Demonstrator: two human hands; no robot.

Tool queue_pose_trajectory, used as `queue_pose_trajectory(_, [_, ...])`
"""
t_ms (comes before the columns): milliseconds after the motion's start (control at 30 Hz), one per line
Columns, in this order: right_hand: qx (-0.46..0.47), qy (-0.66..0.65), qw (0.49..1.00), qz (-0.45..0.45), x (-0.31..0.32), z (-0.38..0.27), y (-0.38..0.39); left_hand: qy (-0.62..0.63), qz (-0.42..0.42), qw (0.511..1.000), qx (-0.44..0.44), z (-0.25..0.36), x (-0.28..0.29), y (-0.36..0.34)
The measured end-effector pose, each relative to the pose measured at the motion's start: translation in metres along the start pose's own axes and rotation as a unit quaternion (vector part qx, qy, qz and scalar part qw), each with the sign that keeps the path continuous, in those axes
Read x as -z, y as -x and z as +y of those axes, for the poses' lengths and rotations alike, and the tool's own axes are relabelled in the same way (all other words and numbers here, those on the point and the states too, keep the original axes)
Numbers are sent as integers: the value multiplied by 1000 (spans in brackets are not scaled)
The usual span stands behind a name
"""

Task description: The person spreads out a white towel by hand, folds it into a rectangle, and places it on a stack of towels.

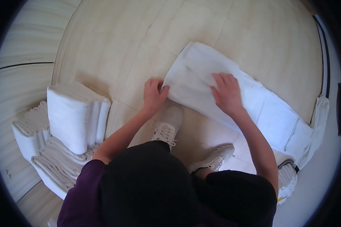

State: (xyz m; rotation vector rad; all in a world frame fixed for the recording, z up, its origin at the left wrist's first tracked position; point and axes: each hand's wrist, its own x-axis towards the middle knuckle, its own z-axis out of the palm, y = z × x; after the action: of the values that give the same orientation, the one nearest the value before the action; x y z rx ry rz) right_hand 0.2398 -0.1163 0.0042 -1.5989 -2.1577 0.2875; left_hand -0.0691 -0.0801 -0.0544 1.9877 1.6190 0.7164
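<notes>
the right hand (228, 92) has the white cloth (257, 102) lying beneath it.

Purple top (81, 200), black legwear (147, 185); pale lace-up shoes (171, 118)

Whether the left hand (154, 96) pinched the cloth (204, 81) could not be told. The right forearm (258, 145) partly hid a bundle (287, 177); the purple sleeve (81, 196) partly covered folded towels (58, 160).
</notes>
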Motion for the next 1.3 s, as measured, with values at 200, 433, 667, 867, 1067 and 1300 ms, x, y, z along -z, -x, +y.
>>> queue_pose_trajectory(200, [-10,132,991,-12,-40,3,-38,209,-65,939,265,12,7,-4])
queue_pose_trajectory(433, [-203,-63,973,92,-16,68,-89,594,-248,740,192,-27,45,-43])
queue_pose_trajectory(667, [-174,-122,975,66,82,67,-145,42,85,992,-88,6,15,-41])
queue_pose_trajectory(867, [40,-110,954,274,133,-2,-151,51,-188,908,-371,105,-61,-56])
queue_pose_trajectory(1067, [59,-71,969,230,143,-19,-121,3,-173,930,-325,110,-91,-79])
queue_pose_trajectory(1300, [50,-86,958,269,134,-7,-122,104,27,935,-337,90,-41,-127])
